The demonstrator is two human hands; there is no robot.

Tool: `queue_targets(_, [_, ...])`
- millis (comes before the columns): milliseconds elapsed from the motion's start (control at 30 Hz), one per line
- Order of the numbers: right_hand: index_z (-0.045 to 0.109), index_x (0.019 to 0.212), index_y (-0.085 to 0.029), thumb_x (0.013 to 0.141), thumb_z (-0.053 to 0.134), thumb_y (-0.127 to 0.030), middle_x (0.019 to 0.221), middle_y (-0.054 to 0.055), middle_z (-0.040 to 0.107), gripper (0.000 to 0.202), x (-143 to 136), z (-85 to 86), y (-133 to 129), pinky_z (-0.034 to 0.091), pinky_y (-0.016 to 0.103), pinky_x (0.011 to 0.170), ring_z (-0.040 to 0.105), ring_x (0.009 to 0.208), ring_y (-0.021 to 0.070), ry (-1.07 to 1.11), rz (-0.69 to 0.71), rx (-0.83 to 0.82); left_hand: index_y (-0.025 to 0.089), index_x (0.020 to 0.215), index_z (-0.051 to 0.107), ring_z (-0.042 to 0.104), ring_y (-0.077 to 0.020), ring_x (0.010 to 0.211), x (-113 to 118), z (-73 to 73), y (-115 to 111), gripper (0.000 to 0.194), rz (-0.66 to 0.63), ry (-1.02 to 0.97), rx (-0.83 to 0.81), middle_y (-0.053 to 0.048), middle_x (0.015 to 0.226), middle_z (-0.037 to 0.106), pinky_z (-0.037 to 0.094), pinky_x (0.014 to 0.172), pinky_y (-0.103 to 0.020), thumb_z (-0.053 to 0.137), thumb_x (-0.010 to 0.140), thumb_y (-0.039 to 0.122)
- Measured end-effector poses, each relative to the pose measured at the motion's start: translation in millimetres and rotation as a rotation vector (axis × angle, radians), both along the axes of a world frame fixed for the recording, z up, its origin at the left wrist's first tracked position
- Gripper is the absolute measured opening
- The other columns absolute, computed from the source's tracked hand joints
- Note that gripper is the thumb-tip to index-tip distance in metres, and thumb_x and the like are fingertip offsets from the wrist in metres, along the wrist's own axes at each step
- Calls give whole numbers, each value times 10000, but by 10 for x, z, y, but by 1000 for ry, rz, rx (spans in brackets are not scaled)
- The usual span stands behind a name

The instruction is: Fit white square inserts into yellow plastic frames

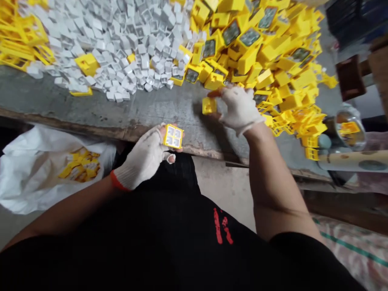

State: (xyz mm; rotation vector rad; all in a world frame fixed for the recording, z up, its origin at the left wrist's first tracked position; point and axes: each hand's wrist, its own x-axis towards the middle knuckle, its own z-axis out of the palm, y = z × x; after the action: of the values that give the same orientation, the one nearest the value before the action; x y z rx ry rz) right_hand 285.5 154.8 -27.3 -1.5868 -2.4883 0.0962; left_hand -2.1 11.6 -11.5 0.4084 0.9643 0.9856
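Note:
My left hand (145, 155), in a white knit glove with bare fingertips, grips a yellow plastic frame with four white square caps (173, 136) at the table's front edge. Further right, my gloved right hand (238, 107) pinches a small yellow plastic housing (209, 106) just above the table. Behind it spreads a heap of yellow plastic housings (251, 60), some showing grey, clear-looking insides. To the left of that heap lies a pile of small white plastic caps (121, 44). The far side of the piece in my right hand is hidden.
Yellow open frames (21, 36) lie at the far left of the grey table (145, 107). A white sack (30, 161) with yellow pieces stands below the edge at left. At right are a clear container (351, 125) and a pale roll (357, 160).

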Motion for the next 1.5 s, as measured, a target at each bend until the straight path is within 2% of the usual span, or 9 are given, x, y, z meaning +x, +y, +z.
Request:
queue_targets(100, [820, 1403, -238, 874, 932, -495, 1299, 154, 842, 599, -92, -59, -457, 599, 689, 1103, 785, 1216, 424, 82, 64, -118, 210, 1250, 713, 792, -259, 870, -26, -10, -27, 217, -16, -16, 0, -162, 1271, 823, 520, 587, -280, 702, 1096, 364])
queue_targets(200, [817, 1422, -220, 948, 841, -569, 1307, 150, 826, 589, -197, -59, -819, 666, 628, 1067, 788, 1198, 387, 301, 51, -87, 252, 1382, 741, 836, -304, 996, -38, -4, -53, 325, -47, -45, 14, -149, 1335, 830, 537, 595, -271, 754, 1070, 345])
queue_targets(367, [791, 1504, -309, 1071, 703, -755, 1367, 122, 798, 628, -412, 272, -1166, 684, 595, 1124, 773, 1259, 368, 528, 251, 45, 257, 1421, 765, 847, -295, 1026, -3, 57, -123, 351, -51, -66, 19, -132, 1390, 830, 555, 592, -263, 763, 1073, 307])
queue_targets(467, [779, 1527, -335, 1052, 671, -845, 1334, 110, 785, 705, -511, 422, -1246, 677, 621, 1144, 776, 1265, 380, 418, 282, 11, 225, 1402, 774, 845, -308, 1092, 27, 110, -171, 313, -52, -59, 32, -143, 1366, 837, 566, 582, -254, 717, 1099, 271])
queue_targets(567, [774, 1540, -314, 1071, 627, -858, 1337, 120, 785, 733, -534, 430, -1285, 682, 638, 1143, 781, 1268, 385, 387, 285, 17, 217, 1394, 787, 844, -298, 1075, 38, 132, -208, 304, -56, -51, 46, -135, 1301, 847, 581, 581, -256, 699, 1105, 259])
queue_targets(933, [749, 1564, -313, 1145, 693, -581, 1364, 125, 819, 501, -467, 381, -1446, 742, 524, 1030, 818, 1203, 331, 451, 435, 147, 176, 1225, 862, 800, -240, 967, 73, 132, -310, 231, -18, 1, 105, -127, 1185, 851, 588, 577, -230, 804, 1003, 204])
queue_targets(1133, [780, 1530, -345, 1129, 681, -659, 1293, 118, 837, 519, -454, 292, -1559, 735, 522, 1001, 837, 1130, 336, 401, 373, 175, 191, 1150, 911, 752, -211, 882, 84, 105, -394, 240, 33, 20, 152, -103, 1104, 848, 579, 581, -239, 893, 911, 183])
queue_targets(1300, [678, 1631, -338, 1184, 644, -523, 1245, 103, 842, 485, -497, 311, -1630, 723, 448, 884, 843, 1045, 292, 482, 464, 283, 200, 1108, 929, 745, -211, 861, 85, 91, -451, 224, 13, -3, 177, -106, 1086, 858, 575, 568, -242, 922, 884, 208])
queue_targets(1500, [642, 1671, -299, 1136, 767, -457, 1260, 98, 833, 572, -550, 293, -1670, 700, 430, 887, 823, 1058, 278, 504, 472, 350, 208, 1161, 930, 751, -187, 847, 69, 29, -478, 306, -26, -1, 268, -90, 1097, 867, 598, 577, -220, 970, 877, 315])
